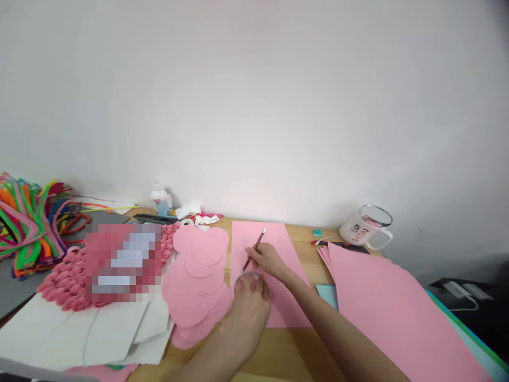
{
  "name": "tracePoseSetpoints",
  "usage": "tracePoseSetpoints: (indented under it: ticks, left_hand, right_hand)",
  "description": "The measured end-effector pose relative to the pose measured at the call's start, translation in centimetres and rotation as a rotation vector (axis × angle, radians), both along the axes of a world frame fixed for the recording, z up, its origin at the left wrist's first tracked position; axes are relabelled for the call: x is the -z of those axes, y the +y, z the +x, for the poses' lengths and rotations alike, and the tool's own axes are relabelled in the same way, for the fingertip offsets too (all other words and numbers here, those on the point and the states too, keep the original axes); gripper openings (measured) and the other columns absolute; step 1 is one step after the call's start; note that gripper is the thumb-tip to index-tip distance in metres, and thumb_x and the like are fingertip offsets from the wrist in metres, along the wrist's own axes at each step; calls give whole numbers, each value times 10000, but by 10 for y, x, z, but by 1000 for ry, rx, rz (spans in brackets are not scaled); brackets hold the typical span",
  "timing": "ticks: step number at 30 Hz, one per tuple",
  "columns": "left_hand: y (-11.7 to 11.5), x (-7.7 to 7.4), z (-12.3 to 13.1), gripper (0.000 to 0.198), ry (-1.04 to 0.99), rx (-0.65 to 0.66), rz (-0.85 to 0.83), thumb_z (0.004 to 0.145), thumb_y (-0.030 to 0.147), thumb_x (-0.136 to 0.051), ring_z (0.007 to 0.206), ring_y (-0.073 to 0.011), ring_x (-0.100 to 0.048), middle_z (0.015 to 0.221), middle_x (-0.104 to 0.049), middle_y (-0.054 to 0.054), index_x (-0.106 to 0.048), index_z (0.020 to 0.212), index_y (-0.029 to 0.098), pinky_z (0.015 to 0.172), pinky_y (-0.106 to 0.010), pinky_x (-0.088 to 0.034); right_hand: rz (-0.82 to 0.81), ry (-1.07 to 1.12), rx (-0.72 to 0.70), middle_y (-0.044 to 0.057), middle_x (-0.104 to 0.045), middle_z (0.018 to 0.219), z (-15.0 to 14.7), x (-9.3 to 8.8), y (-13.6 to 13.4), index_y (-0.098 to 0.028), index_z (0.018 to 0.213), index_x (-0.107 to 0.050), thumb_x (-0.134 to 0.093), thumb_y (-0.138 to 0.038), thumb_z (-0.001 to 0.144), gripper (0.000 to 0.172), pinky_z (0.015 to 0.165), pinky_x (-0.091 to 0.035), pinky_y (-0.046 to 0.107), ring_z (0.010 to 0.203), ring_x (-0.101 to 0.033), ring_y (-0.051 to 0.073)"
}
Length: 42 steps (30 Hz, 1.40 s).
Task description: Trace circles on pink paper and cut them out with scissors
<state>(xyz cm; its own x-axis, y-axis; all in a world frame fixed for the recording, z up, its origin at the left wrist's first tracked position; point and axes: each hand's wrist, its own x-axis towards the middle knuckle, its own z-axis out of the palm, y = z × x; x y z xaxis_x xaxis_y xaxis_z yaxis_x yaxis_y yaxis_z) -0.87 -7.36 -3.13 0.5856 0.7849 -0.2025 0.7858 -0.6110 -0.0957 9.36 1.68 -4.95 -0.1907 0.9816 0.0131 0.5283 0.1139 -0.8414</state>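
A pink paper sheet (274, 249) lies on the wooden table (306, 249). My left hand (248, 307) presses a round clear lid or glass (250, 277) down on the sheet, fingers curled over it. My right hand (267, 259) grips a dark pencil (256, 246), with its tip at the rim of the round object. Just left of the sheet lies a pile of cut pink paper circles (199, 281).
A stack of large pink sheets (389, 313) covers the right side, with a white mug (366, 227) behind it. White papers (87, 329), pink folded pieces (63, 276), a glue bottle (161, 199) and colourful pipe cleaners (27, 217) fill the left.
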Motion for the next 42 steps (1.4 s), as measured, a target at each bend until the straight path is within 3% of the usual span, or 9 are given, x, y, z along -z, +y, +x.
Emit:
tracePoseSetpoints:
  ticks: [6, 11, 18, 22, 28, 32, 37, 42]
  left_hand:
    - [-2, -9, -1, 645, 26, 30, -32, 637, 4, -542, 1023, -372, -516, 1299, -462, -249, -442, 1274, 5, 782, -473, -439]
    - [-3, -17, -5, 653, 43, 107, 10, 548, 24, -615, 987, -334, -504, 1173, -539, -216, -498, 1190, 20, 769, -436, -438]
    - [0, -34, -3, 407, 15, 68, -53, 623, -8, -549, 909, -280, -527, 988, -569, -141, -569, 1018, 90, 675, -349, -434]
    - [2, -33, -3, 343, -8, 51, -55, 700, 1, -500, 908, -275, -529, 989, -565, -145, -559, 1023, 100, 682, -355, -428]
    - [12, -26, -8, 349, -34, 50, -73, 662, -22, -516, 907, -288, -526, 1000, -572, -128, -574, 976, 119, 600, -320, -423]
    - [19, -36, -10, 331, -40, 44, -119, 685, 12, -502, 867, -267, -536, 1013, -578, -98, -604, 957, 170, 584, -318, -421]
    - [23, -53, -9, 255, -45, 26, -185, 700, 92, -517, 823, -245, -533, 983, -589, -77, -655, 880, 209, 575, -305, -401]
    - [27, -49, -10, 264, -50, 32, -200, 632, 98, -556, 820, -250, -521, 965, -586, -57, -658, 840, 225, 569, -301, -389]
  right_hand:
    - [2, -4, 105, 44, -625, 462, 30, 2, -9, -189, 442, -508, -457, -350, 807, 403, 562, -428, 241, 506, -608, 173]
    - [-12, 63, 199, 61, -648, 508, 50, 7, -33, -180, 499, -532, -460, -432, 805, 403, 555, -436, 253, 520, -611, 185]
    - [-27, 217, 282, 68, -656, 545, 62, 12, -72, -176, 626, -558, -457, -576, 783, 442, 549, -467, 285, 542, -621, 215]
    - [-42, 318, 308, 95, -687, 629, 61, 15, -81, -173, 671, -571, -483, -625, 745, 467, 593, -504, 308, 610, -652, 239]
    - [-39, 375, 297, 89, -684, 635, 59, 17, -82, -165, 695, -576, -528, -562, 752, 404, 654, -506, 319, 624, -650, 232]
    - [-17, 310, 279, 72, -682, 626, 57, 17, -87, -170, 691, -580, -514, -503, 779, 351, 645, -490, 300, 628, -646, 221]
    - [24, 190, 338, 50, -680, 640, 45, 9, -114, -197, 679, -570, -501, -436, 793, 274, 575, -464, 274, 620, -637, 206]
    - [120, 114, 333, 16, -631, 603, 28, 10, -146, -217, 690, -514, -464, -368, 824, 207, 481, -419, 239, 529, -585, 169]
